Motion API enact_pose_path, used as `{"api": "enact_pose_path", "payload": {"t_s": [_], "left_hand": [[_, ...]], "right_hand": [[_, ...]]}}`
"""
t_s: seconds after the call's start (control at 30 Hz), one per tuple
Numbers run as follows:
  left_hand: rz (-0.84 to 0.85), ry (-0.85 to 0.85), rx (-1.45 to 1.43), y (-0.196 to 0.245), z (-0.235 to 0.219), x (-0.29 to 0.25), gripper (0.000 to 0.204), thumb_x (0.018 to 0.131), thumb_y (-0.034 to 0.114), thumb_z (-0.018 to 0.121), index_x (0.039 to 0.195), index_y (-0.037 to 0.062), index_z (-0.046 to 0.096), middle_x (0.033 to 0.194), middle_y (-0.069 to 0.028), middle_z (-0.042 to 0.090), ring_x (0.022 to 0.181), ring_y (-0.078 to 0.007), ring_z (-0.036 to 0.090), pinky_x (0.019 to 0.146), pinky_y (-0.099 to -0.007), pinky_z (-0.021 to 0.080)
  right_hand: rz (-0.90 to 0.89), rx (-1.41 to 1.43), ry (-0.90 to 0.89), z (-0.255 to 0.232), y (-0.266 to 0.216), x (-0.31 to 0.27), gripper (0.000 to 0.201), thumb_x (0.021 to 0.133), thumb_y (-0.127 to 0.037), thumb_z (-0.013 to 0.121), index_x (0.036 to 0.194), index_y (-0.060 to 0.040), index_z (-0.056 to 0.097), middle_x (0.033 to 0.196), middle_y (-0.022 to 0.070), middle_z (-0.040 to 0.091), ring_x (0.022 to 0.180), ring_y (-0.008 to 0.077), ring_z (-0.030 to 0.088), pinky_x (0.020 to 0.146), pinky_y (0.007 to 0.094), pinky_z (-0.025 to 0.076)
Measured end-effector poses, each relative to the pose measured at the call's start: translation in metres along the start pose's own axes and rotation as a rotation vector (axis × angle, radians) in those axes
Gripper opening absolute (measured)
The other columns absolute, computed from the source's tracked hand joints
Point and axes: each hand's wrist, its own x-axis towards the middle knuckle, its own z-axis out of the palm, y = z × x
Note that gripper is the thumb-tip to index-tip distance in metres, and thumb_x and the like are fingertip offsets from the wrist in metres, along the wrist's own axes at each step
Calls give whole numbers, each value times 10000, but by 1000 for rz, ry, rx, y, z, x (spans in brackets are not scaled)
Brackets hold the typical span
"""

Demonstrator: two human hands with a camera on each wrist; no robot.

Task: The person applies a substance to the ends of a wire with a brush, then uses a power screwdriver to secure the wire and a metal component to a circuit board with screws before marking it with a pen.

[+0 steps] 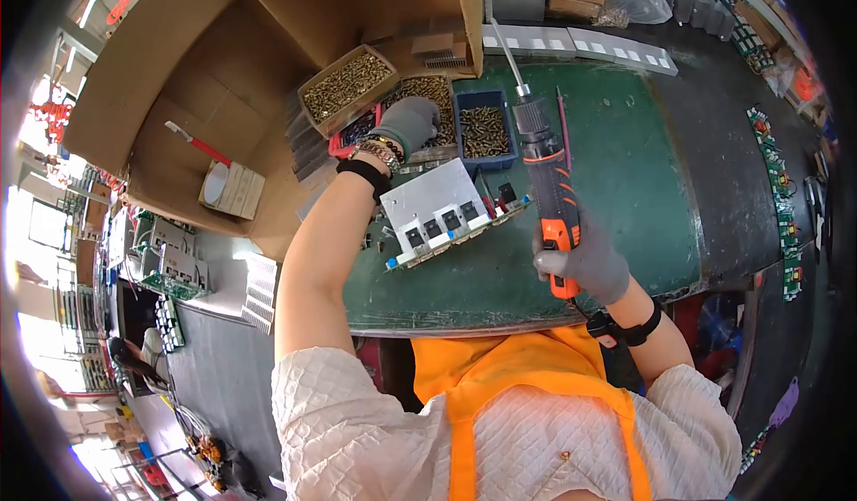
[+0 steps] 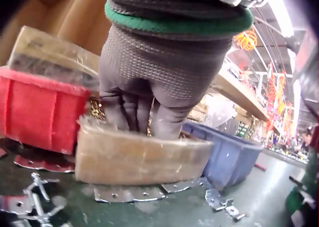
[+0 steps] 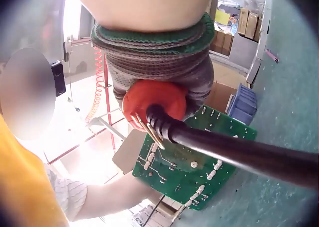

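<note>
My gloved left hand [image 1: 409,124] is over the middle box of brass screws [image 1: 428,89]; in the left wrist view its fingers [image 2: 167,120] reach down behind the wall of a cardboard box [image 2: 144,159], their tips hidden. My gloved right hand [image 1: 596,260] grips an orange and black electric screwdriver [image 1: 558,207], held upright with its bit end toward the back. Between the hands lies a circuit board [image 1: 455,244] with a silver metal plate [image 1: 436,199] and several black components along it. The right wrist view shows the green underside of the board [image 3: 187,162] beyond the screwdriver's cable end.
A blue bin of screws [image 1: 486,133] stands right of the middle box, a red bin [image 2: 40,110] to its left. Another screw box [image 1: 348,89] sits behind. Loose metal brackets [image 2: 129,194] lie in front. A large cardboard carton [image 1: 196,99] fills the back left; metal strips [image 1: 580,46] line the back.
</note>
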Motion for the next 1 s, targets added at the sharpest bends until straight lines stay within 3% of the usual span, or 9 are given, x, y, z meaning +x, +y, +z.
{"api": "enact_pose_path", "payload": {"t_s": [0.13, 0.2, 0.4, 0.47, 0.53, 0.6, 0.63, 0.87, 1.0], "left_hand": [[-48, -55, -69, 6, -25, -11, 187, 789, 199, 741, 944, 96, 726, 973, -122, 714, 947, -283, 670, 862, -382, 512], [-145, 2, -251, 4, -36, -17, 184, 804, 175, 744, 964, 87, 729, 976, -117, 715, 925, -251, 675, 848, -353, 511], [-104, 126, -755, -7, -54, -34, 190, 873, 150, 707, 1008, 17, 705, 932, -53, 715, 845, -142, 643, 794, -293, 506], [-227, 82, -1079, 8, -78, -46, 193, 909, 166, 674, 1011, 2, 689, 894, -43, 694, 812, -110, 619, 743, -260, 497], [-163, 83, -1179, 15, -86, -55, 216, 930, 194, 660, 1038, 7, 664, 877, -37, 672, 764, -95, 594, 684, -233, 480], [71, 99, -1650, 22, -92, -63, 248, 941, 222, 650, 1083, 19, 640, 875, -26, 651, 742, -104, 579, 674, -235, 475], [150, 122, -1713, 21, -90, -63, 280, 953, 240, 630, 1119, 16, 616, 873, -27, 642, 734, -113, 575, 670, -241, 477], [234, 151, -1744, 32, -101, -64, 261, 968, 221, 606, 1124, 13, 612, 899, -47, 654, 734, -119, 582, 651, -258, 477], [125, 212, -1721, 38, -115, -69, 236, 979, 189, 584, 1113, -3, 612, 878, -48, 651, 721, -112, 580, 649, -244, 478]], "right_hand": [[23, 3, -36, -4, -5, 2, 708, 712, -54, 780, 1326, -59, 428, 816, 30, 605, 678, 139, 609, 607, 300, 528], [51, -11, -46, -6, -5, 3, 786, 707, -64, 790, 1382, -63, 387, 836, 33, 601, 682, 140, 608, 611, 312, 531], [87, -242, -41, -12, -18, 7, 825, 684, -140, 830, 1391, -47, 416, 911, 37, 593, 733, 121, 592, 663, 303, 524], [61, -308, -41, -13, -25, 7, 831, 678, -156, 837, 1390, -43, 423, 923, 38, 595, 764, 116, 588, 685, 294, 518], [41, -374, -41, -13, -34, 6, 838, 673, -173, 844, 1389, -39, 430, 935, 40, 598, 795, 112, 584, 707, 285, 512], [104, -402, -72, -11, -43, 6, 891, 649, -174, 835, 1422, -47, 410, 892, 23, 601, 751, 117, 564, 705, 294, 505], [102, -403, -71, -12, -44, 6, 891, 649, -174, 835, 1422, -47, 410, 892, 23, 601, 751, 117, 564, 705, 294, 505], [127, -446, -74, -8, -56, 3, 910, 666, -158, 840, 1434, -1, 377, 945, 42, 601, 809, 114, 574, 734, 276, 505], [121, -393, -96, -11, -50, 6, 927, 660, -169, 834, 1455, -47, 373, 883, 17, 596, 748, 101, 559, 686, 279, 501]]}}
